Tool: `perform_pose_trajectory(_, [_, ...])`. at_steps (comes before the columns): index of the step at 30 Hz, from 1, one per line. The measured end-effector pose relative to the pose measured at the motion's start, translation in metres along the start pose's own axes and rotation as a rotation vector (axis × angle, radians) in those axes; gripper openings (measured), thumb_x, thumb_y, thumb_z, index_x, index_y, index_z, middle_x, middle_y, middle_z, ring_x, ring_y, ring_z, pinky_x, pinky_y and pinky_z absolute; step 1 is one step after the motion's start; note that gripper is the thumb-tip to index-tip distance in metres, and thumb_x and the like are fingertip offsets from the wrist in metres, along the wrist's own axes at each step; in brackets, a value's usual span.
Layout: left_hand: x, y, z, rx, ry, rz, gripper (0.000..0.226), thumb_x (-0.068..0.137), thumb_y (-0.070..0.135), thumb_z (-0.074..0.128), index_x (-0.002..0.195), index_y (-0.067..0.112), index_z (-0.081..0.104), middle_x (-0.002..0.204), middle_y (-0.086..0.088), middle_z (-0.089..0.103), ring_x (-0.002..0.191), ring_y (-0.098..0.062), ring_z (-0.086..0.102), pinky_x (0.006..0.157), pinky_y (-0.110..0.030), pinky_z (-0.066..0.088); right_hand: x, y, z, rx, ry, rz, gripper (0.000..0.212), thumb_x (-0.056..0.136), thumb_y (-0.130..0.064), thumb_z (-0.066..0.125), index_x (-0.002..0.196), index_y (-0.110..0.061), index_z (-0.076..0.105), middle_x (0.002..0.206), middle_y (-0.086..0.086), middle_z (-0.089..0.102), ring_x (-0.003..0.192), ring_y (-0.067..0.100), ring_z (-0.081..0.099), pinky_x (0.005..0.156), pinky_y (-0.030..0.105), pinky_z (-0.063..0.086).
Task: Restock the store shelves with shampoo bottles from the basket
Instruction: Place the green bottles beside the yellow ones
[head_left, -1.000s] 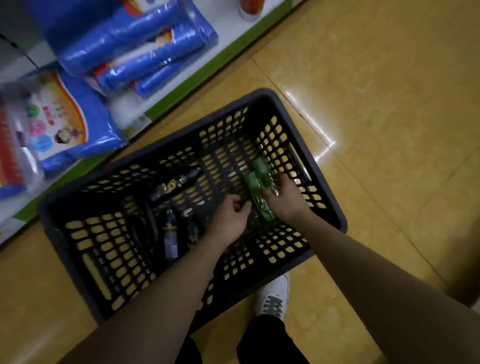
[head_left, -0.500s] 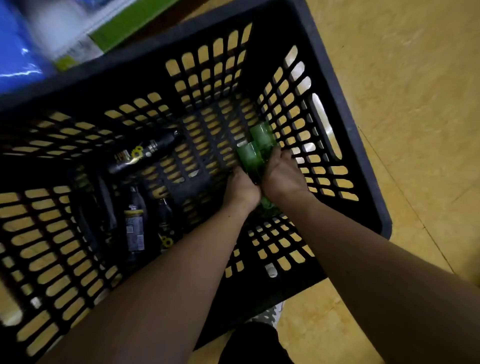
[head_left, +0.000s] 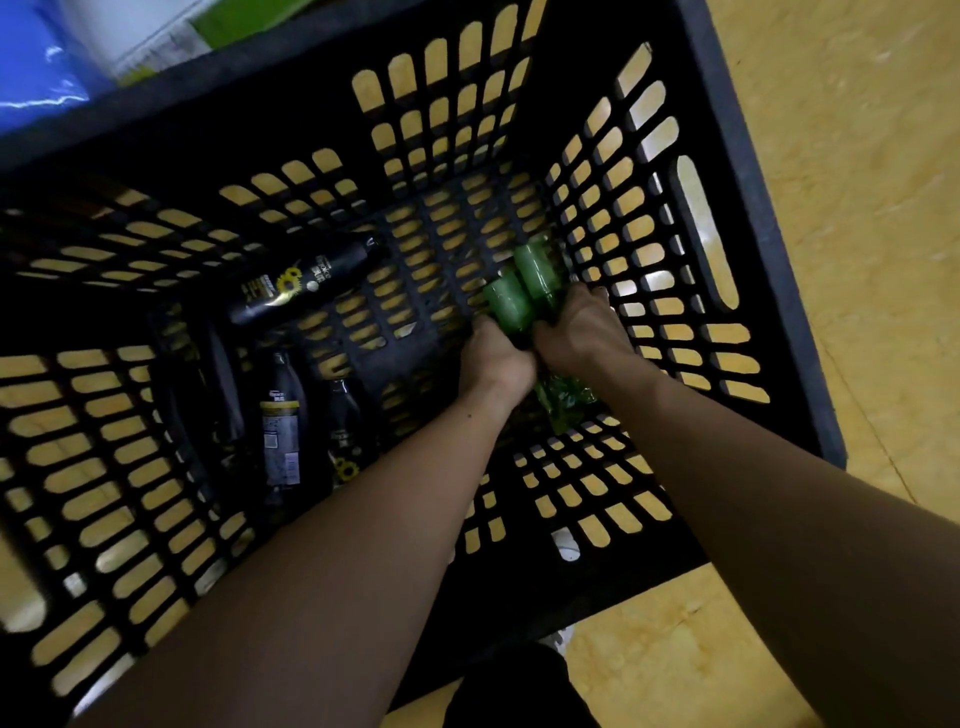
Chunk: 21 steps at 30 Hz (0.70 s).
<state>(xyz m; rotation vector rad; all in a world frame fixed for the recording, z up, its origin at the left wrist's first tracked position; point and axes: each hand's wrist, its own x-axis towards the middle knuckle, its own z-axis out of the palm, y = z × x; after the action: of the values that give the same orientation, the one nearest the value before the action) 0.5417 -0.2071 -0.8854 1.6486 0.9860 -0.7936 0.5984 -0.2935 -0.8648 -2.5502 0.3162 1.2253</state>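
Both our arms reach down into the basket (head_left: 754, 218), and everything that matters lies on its slotted bottom. The green bottles (head_left: 524, 291), two side by side, lie close against the basket's right wall, about midway between its near and far walls. Their long axes run from the near wall towards the far one, leaning a little right, with the rounded ends pointing away from us and the other ends showing below our wrists.

Our left hand (head_left: 496, 358) is curled over the left bottle of the pair. Our right hand (head_left: 576, 332) wraps the right one from the wall side, its fingers tucked between bottle and wall. The hands touch each other across the pair, so both are closed on the bottles, neither of them spread. We cannot tell whether the bottles rest on the bottom or have just cleared it.

Three black bottles are also in the basket: one (head_left: 306, 283) lies aslant near the middle, and two (head_left: 280, 421) (head_left: 345, 431) lie side by side towards the left wall, well apart from our hands.

We judge the next move to be a lift straight up along the right wall, with the bottles kept parallel so that they clear the rim together. The right hand has little room there and could knock its knuckles on the wall.
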Motion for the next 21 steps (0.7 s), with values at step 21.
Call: perform_pose_trajectory(21, [-0.158,0.035,-0.162,-0.544,-0.088,0.173,0.066,0.083,0.069,0.061,0.140,0.041,0.044,0.148,0.008,0.049,0.132,-0.012,0.047,0.113,-0.049,0.036,-0.169,-0.078,-0.071,0.920,-0.236,-0.205,0.093,0.074,-0.069,0.072,0.151,-0.029,0.038,0.151,-0.003,0.047,0.131,0.021,0.053,0.111,0.051,0.042])
